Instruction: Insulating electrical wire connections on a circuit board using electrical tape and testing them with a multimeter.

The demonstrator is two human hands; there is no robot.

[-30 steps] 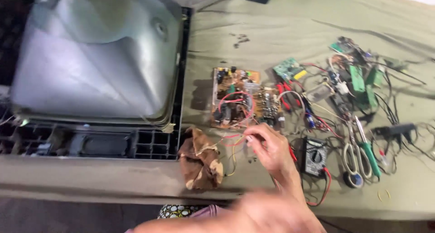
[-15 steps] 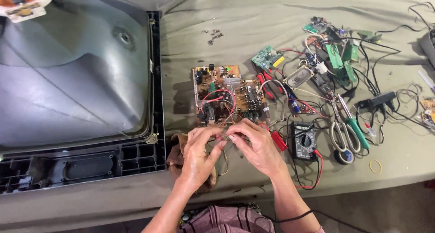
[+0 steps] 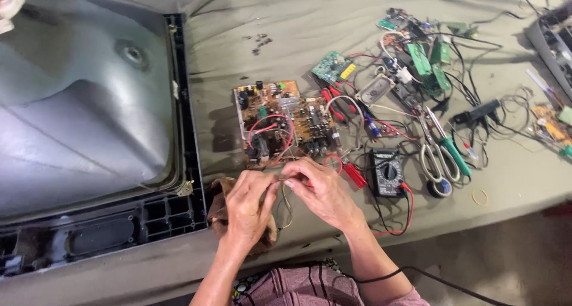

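Both hands, left (image 3: 247, 208) and right (image 3: 319, 190), pinch a thin wire (image 3: 280, 179) at lower centre, just below the circuit board (image 3: 283, 122).

Soft, even daylight; faint shadows, mild glare, sharp focus throughout.

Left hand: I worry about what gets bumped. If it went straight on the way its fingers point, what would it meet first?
Probably the brown circuit board with red wires, just beyond the left hand; height above the cloth is unclear.
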